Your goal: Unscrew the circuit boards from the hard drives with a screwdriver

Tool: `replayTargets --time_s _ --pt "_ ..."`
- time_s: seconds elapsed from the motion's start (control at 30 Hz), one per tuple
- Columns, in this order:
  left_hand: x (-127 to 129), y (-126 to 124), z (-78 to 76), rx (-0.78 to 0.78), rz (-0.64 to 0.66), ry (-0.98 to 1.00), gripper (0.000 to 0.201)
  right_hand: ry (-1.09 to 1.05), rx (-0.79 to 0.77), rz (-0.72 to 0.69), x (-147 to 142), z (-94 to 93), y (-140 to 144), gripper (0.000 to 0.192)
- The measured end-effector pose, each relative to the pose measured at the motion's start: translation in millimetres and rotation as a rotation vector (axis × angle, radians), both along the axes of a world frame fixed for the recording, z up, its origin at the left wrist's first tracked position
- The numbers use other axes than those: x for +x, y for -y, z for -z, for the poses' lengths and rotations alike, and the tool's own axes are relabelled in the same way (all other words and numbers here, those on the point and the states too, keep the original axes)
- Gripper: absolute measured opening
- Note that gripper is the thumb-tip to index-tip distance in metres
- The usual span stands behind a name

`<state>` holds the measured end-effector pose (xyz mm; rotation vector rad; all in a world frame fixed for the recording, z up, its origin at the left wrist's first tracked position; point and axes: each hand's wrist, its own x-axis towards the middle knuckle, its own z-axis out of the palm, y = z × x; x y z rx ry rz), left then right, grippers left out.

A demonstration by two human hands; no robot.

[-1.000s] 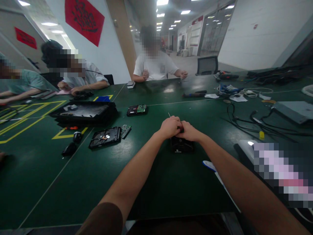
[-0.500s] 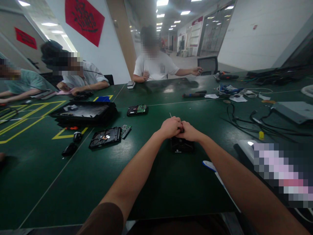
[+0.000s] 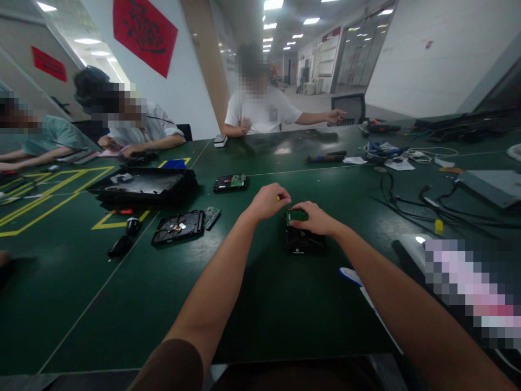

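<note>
Hard to see: the left hand point(image 3: 268, 201) is curled shut around something small with a yellow bit point(image 3: 278, 198) peeping out; what it is cannot be told.
Also hidden: the right hand point(image 3: 313, 217) covers the far end of the black hard drive point(image 3: 303, 240), so only a strip of its green board point(image 3: 296, 215) shows.
Cut off: a white and blue thing point(image 3: 349, 275) goes under the right arm, and a blurred patch hides the near right corner.
Hands: apart, side by side; the right one presses down on the green board, fingers bent over it.
Where the drive is: flat on the green table point(image 3: 285, 304), right in front of the person, in the middle.
Drives counted: three, the one under the hand, an open one point(image 3: 178, 226) to the left, and one with a green board point(image 3: 230, 182) farther back.
Loose boards: one small one point(image 3: 212, 216) just beside the open drive.
Black trays: one big one point(image 3: 142, 185) at the left.
People across the table: three.
Open room: bare table near the person and between the drives; tangled black cables point(image 3: 423, 203) fill the right side.
</note>
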<state>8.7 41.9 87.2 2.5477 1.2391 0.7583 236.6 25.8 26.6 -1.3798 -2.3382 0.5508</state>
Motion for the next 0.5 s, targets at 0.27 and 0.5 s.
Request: replayTargets --time_s 0.27,0.5 --pt "-5 -2 8.5 -0.067 0.006 -0.008 0.012 -0.019 -0.061 -0.012 2 -2.6 1 0.056" --pt "-7 -3 13.7 -0.149 -0.048 -0.118 0.017 0.010 -0.057 -0.005 0 -4.0 4 0.055"
